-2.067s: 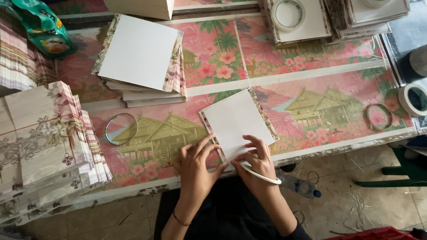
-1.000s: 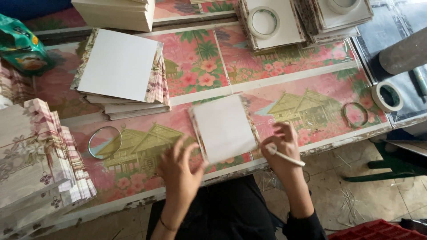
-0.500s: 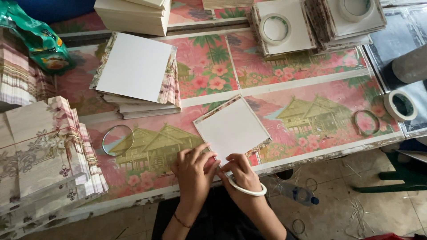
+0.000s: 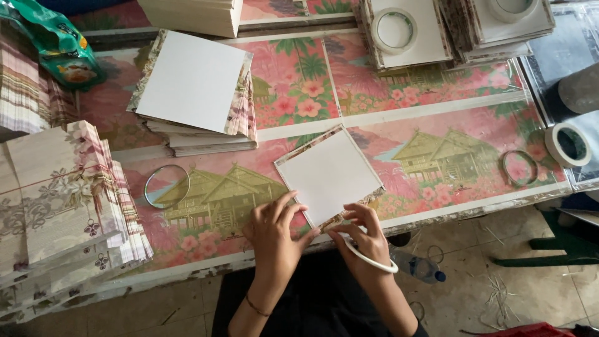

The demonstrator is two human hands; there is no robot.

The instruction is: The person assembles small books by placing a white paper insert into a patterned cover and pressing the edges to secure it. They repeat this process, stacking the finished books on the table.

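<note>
A white square card [image 4: 329,175] backed with patterned paper lies tilted on the table near the front edge. My left hand [image 4: 274,232] rests flat with spread fingers at its near left corner. My right hand [image 4: 365,234] pinches the card's near corner edge, fingers bent. A white ring of tape [image 4: 372,259] sits around my right wrist.
A stack of similar white cards [image 4: 193,84] lies to the far left. Patterned paper stacks [image 4: 56,193] fill the left side. Tape rings [image 4: 166,186] [image 4: 519,167] lie on the flowered table cover [image 4: 437,118]. Tape rolls [image 4: 394,30] [image 4: 568,143] sit at the back and right. A green bag [image 4: 56,43] is at far left.
The card has turned from roughly square-on to tilted. My right hand went out to the card's right edge, then came back to its near corner beside my left hand.
</note>
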